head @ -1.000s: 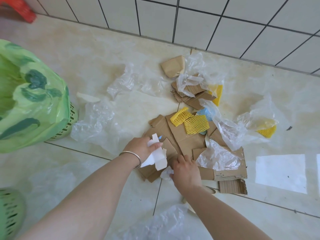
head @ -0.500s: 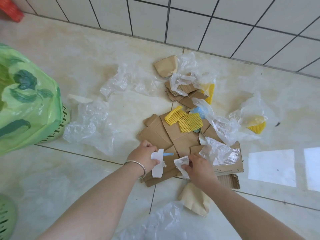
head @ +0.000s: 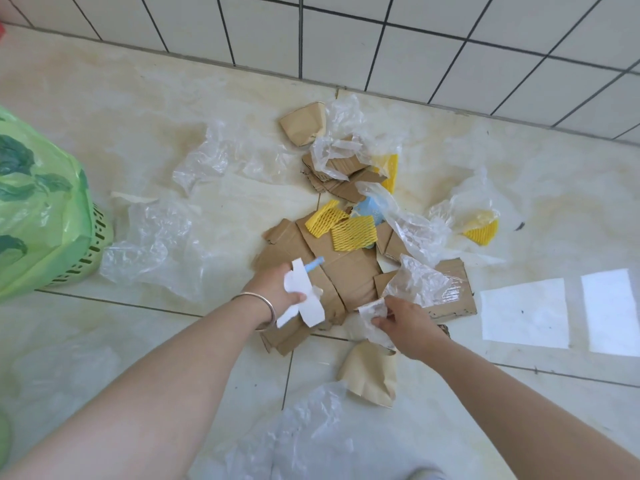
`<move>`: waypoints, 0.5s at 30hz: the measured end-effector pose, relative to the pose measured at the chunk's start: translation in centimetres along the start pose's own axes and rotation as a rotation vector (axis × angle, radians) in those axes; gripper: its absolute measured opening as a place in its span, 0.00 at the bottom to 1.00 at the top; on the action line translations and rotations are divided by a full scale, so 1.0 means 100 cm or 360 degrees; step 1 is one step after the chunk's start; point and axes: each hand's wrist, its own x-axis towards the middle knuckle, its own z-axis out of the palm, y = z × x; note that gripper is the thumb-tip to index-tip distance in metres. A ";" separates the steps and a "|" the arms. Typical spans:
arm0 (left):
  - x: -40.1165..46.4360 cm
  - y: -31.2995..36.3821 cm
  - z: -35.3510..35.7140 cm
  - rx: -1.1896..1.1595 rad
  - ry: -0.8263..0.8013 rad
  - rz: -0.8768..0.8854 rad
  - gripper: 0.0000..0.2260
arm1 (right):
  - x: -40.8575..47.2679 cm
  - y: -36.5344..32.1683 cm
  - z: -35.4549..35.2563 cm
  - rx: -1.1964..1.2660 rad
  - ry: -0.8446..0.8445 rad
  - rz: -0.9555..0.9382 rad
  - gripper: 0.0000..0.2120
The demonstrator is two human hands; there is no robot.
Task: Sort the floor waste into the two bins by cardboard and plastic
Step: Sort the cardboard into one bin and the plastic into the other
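Nearest the camera, a crumpled sheet of clear plastic film (head: 304, 441) lies on the glossy cream floor tiles (head: 104, 344), with a creased tan paper scrap (head: 370, 375) just beyond it. The right hand (head: 403, 318) pinches a wrinkled white plastic wrapper (head: 372, 311) between thumb and curled fingers, at the near edge of the cardboard pile. The left hand (head: 277, 289), a silver bangle (head: 263, 303) on its wrist, grips flat white paper strips (head: 303, 299) and a pale blue stick (head: 313, 264); fingers are curled round them. Under both hands lie flat torn pieces of brown corrugated cardboard (head: 346, 271), overlapping. On them sit two yellow foam-net sleeves (head: 353, 233), ribbed and soft-looking. Right of these, clear crinkled bags (head: 422, 233) drape over more cardboard. To the left, a large clear film sheet (head: 152, 244) lies beside a green slotted plastic bin (head: 93, 251) lined with a green leaf-printed bag (head: 38, 202). Farther off, a folded brown cardboard piece (head: 303, 128) rests near the white tiled wall (head: 415, 39).
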 end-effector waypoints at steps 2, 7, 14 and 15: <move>-0.001 -0.005 -0.001 -0.0055 0.0029 -0.0003 0.23 | -0.008 0.007 0.000 0.0008 -0.0193 -0.0035 0.06; 0.000 0.002 0.005 -0.0023 0.0024 -0.0031 0.22 | -0.017 0.013 0.022 -0.0393 -0.0201 -0.0267 0.10; -0.002 0.001 0.000 0.0232 0.0032 -0.0191 0.18 | -0.024 0.008 0.048 -0.0644 -0.0004 -0.0369 0.10; -0.002 0.000 -0.001 0.0244 0.0058 -0.0206 0.18 | -0.025 0.011 0.052 -0.0639 0.0013 -0.0351 0.14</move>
